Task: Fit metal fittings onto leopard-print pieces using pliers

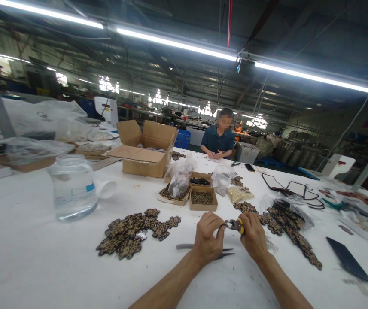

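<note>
A small piece, too tiny to identify, is pinched in the left hand (207,238) fingers above the tabletop (42,257); pliers (235,225) are gripped by the right hand (253,236). A slip could pinch a fingertip or drop the piece.

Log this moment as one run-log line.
left hand: pinches small part | right hand: grips pliers at part | tweezers: on table | leopard pieces: left

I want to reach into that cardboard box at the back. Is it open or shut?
Open: the cardboard box has its flaps folded outward.
</note>
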The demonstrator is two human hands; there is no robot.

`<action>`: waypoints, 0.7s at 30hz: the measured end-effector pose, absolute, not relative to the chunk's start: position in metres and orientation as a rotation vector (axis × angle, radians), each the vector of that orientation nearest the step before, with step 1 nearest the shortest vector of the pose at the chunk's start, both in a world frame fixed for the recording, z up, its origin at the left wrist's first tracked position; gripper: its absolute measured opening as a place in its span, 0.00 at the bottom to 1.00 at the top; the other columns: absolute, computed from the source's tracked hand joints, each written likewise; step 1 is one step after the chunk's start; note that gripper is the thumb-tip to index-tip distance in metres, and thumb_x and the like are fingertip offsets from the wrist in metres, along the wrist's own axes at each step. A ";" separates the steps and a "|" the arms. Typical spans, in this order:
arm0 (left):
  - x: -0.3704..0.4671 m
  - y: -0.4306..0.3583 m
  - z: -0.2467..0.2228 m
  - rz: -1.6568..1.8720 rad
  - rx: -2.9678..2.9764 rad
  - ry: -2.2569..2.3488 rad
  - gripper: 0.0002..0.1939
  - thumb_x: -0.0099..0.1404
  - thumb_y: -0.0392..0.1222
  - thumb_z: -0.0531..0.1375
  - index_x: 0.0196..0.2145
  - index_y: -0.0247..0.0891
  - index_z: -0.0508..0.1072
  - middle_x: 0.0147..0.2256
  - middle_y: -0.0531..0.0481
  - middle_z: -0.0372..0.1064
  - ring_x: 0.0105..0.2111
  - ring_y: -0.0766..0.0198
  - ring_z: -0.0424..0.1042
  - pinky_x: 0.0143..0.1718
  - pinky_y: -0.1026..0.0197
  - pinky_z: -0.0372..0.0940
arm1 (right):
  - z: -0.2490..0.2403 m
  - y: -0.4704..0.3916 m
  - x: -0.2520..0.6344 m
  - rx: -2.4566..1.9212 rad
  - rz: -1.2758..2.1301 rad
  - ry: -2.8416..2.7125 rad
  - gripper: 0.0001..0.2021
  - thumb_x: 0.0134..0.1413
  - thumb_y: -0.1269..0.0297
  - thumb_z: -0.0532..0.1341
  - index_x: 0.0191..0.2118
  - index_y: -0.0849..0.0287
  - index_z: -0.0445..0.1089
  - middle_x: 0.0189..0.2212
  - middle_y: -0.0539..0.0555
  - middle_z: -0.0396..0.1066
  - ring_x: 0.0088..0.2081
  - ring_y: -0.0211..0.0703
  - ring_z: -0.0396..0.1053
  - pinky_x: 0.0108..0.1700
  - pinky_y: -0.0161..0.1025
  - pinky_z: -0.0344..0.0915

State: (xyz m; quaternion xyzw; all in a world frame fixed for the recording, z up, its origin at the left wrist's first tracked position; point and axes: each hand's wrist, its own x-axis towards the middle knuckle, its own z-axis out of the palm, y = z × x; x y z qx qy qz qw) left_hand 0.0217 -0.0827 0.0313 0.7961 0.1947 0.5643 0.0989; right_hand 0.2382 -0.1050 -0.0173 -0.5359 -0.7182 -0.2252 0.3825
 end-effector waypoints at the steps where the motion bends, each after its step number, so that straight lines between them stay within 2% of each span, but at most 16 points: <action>1: 0.022 -0.083 0.031 1.667 2.358 0.575 0.05 0.65 0.31 0.56 0.33 0.37 0.71 0.30 0.45 0.69 0.33 0.59 0.66 0.36 0.54 0.59 | -0.018 -0.105 0.238 -1.366 -0.572 -1.833 0.16 0.58 0.80 0.53 0.49 0.57 0.65 0.42 0.61 0.65 0.46 0.55 0.63 0.47 0.53 0.65; 15: 0.021 -0.084 0.033 1.680 2.345 0.580 0.06 0.65 0.32 0.56 0.32 0.37 0.71 0.30 0.45 0.69 0.32 0.59 0.66 0.36 0.54 0.59 | -0.022 -0.103 0.238 -1.405 -0.592 -1.818 0.15 0.56 0.80 0.54 0.46 0.57 0.65 0.41 0.59 0.66 0.44 0.53 0.64 0.46 0.51 0.64; 21: 0.020 -0.084 0.034 1.682 2.339 0.597 0.06 0.64 0.31 0.56 0.31 0.37 0.71 0.29 0.46 0.69 0.32 0.59 0.66 0.36 0.55 0.59 | -0.020 -0.104 0.235 -1.373 -0.600 -1.797 0.13 0.59 0.78 0.53 0.46 0.56 0.65 0.40 0.59 0.66 0.44 0.53 0.65 0.45 0.51 0.65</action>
